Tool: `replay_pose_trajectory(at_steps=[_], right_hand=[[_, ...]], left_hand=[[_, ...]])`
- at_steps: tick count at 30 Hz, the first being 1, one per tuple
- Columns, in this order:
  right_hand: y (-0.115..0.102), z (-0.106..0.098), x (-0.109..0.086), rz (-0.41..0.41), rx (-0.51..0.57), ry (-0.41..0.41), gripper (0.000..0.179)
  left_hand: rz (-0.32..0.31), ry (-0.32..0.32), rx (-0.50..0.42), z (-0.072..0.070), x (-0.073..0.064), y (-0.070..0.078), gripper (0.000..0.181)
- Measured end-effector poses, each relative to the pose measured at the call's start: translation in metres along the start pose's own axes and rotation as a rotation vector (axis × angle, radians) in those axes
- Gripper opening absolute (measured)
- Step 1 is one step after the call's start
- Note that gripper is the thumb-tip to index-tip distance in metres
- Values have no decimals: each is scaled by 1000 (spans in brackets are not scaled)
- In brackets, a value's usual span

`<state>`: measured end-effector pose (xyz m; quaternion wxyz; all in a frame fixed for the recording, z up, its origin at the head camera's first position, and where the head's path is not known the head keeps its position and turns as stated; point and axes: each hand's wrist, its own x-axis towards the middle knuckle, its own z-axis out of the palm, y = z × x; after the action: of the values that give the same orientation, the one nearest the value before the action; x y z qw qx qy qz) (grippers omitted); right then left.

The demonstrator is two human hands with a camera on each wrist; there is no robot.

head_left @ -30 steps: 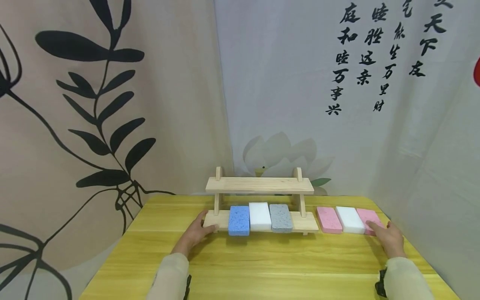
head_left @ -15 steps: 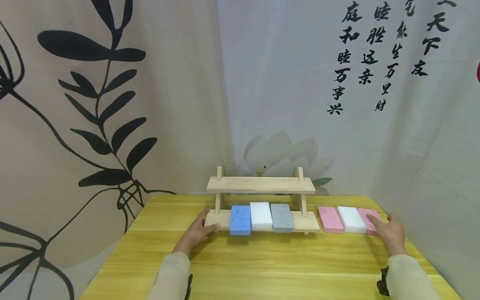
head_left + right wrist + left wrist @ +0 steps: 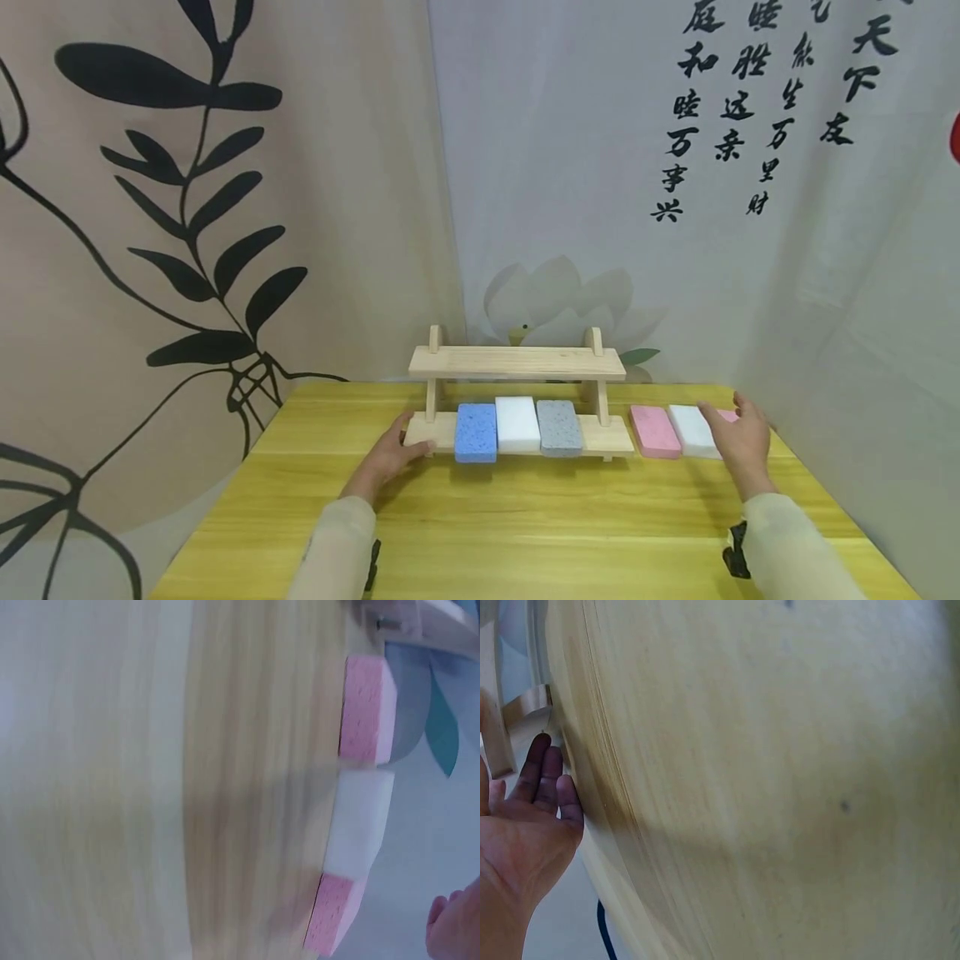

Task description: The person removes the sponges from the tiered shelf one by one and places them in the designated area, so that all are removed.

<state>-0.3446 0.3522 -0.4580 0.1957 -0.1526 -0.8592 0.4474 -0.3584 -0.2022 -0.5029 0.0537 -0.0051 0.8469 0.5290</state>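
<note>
"Minding the white sponge on the table between the left pink sponge and right pink sponge, what helps?"

"Our right hand, empty and spread, probably wants a straight, level approach; our left hand, relaxed, rests against the rack."

"What's in our way?"

"Pink neighbours, likely; the blue sponge, second white sponge and grey sponge sit on the rack."

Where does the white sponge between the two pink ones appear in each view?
Head: the white sponge lies right of the wooden shelf, partly hidden by the right hand.
Left wrist: not in it.
Right wrist: right of centre, between the pink sponges.
Shared landmark: the wooden shelf, just below centre in head, upper left in left wrist, top right in right wrist.
</note>
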Motion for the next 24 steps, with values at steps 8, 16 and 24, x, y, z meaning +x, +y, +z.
replay_pose_trajectory(at_steps=[8, 16, 24], right_hand=[[-22, 20, -12, -28, 49, 12, 84], [-39, 42, -30, -60, 100, 18, 78], [-50, 65, -46, -83, 171, -26, 78]], left_hand=[[-1, -10, 6, -1, -1, 0, 92], [14, -10, 10, 0, 2, -2, 93], [-8, -14, 23, -1, 1, 1, 92]])
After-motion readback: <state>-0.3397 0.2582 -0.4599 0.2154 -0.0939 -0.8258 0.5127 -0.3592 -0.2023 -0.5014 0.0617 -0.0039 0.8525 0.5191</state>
